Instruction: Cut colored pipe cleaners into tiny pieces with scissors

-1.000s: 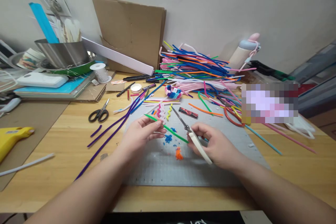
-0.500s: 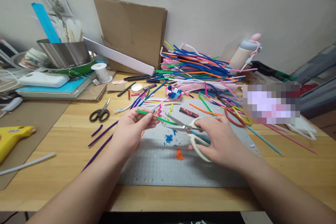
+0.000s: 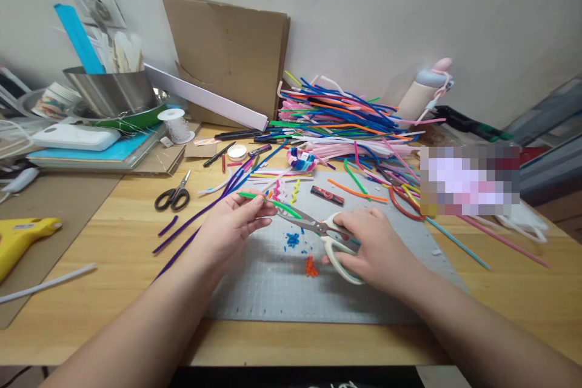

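A green pipe cleaner (image 3: 285,209) is pinched between the thumb and fingers of my left hand (image 3: 234,221), its free end pointing right. My right hand (image 3: 375,248) grips the white-handled scissors (image 3: 337,248), whose blades reach left to the green piece's free end. Below the blades, small blue clippings (image 3: 292,240) and orange clippings (image 3: 311,267) lie on the grey cutting mat (image 3: 273,297). Behind my left fingers lie pink and yellow zigzag pieces (image 3: 294,192).
Black scissors (image 3: 173,197) lie left of the mat, with a yellow glue gun (image 3: 27,242) farther left. A heap of coloured pipe cleaners (image 3: 341,112) is at the back. A marker (image 3: 327,195) lies on the mat.
The scissors and my right hand have shifted slightly left, and the blades have come closer together at the green pipe cleaner. My left hand still holds it.
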The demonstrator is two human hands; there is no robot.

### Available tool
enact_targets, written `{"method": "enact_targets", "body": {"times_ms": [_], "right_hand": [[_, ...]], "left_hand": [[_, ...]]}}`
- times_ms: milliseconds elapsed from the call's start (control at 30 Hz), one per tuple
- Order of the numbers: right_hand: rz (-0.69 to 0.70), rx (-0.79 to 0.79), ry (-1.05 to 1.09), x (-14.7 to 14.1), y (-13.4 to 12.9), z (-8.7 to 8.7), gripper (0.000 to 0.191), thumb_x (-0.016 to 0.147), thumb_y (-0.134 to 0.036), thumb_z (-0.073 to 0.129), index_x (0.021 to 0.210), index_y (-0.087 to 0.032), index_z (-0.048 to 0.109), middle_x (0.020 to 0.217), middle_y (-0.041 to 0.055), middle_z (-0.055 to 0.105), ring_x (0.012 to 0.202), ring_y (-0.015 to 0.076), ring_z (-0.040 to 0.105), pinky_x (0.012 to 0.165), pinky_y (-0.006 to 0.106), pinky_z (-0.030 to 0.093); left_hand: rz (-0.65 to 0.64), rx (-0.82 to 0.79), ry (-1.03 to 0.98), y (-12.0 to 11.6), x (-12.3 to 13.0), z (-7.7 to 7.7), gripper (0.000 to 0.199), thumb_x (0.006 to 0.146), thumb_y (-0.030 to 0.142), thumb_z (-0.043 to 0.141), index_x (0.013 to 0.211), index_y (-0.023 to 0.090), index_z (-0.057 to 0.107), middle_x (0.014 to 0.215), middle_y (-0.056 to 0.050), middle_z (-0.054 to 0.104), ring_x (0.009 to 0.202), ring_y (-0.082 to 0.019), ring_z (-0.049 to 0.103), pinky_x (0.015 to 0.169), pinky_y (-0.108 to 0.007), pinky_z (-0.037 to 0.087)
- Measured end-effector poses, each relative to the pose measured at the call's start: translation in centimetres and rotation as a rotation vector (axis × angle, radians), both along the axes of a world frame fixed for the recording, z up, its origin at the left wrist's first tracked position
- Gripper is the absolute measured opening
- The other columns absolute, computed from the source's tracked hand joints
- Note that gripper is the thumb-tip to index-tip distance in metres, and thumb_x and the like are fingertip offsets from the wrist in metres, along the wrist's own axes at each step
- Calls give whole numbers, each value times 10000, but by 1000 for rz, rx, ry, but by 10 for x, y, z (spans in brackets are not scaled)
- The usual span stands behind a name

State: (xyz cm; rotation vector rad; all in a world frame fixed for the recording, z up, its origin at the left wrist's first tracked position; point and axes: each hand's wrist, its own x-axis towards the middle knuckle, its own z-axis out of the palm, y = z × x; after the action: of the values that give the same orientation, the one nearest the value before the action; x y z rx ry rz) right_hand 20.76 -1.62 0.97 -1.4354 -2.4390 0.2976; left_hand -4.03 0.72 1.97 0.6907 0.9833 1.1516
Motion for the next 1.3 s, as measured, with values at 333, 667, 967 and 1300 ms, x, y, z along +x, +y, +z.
{"method": "enact_targets", "body": {"times_ms": [333,667,967,1300], "right_hand": [[0,-49,45,-3,-4,1,241,742,-362,651,841,-213,489,791,11,601,727,189,498,730,346,286],[1,-76,28,-5,-5,4,211,751,-338,636,810,-212,477,765,11,591,713,187,485,712,341,285],[-12,-82,25,-5,-5,2,226,762,-359,649,765,-213,476,726,-1,582,695,183,480,679,314,279],[-3,-110,90,-3,-4,1,215,752,-292,649,719,-209,454,682,-29,563,653,158,472,676,306,269]], "left_hand": [[7,6,-8,0,1,0,188,682,233,784,778,152,644,683,-27,714,662,-114,667,637,-202,517],[34,2,-9,0,2,3,220,649,245,805,761,147,642,673,-25,704,668,-117,664,624,-197,512],[22,17,-28,0,0,1,208,663,230,796,777,149,642,681,-22,709,671,-116,670,622,-195,516],[36,27,-31,1,0,3,207,653,231,802,762,148,646,678,-24,706,666,-124,668,613,-204,506]]}}
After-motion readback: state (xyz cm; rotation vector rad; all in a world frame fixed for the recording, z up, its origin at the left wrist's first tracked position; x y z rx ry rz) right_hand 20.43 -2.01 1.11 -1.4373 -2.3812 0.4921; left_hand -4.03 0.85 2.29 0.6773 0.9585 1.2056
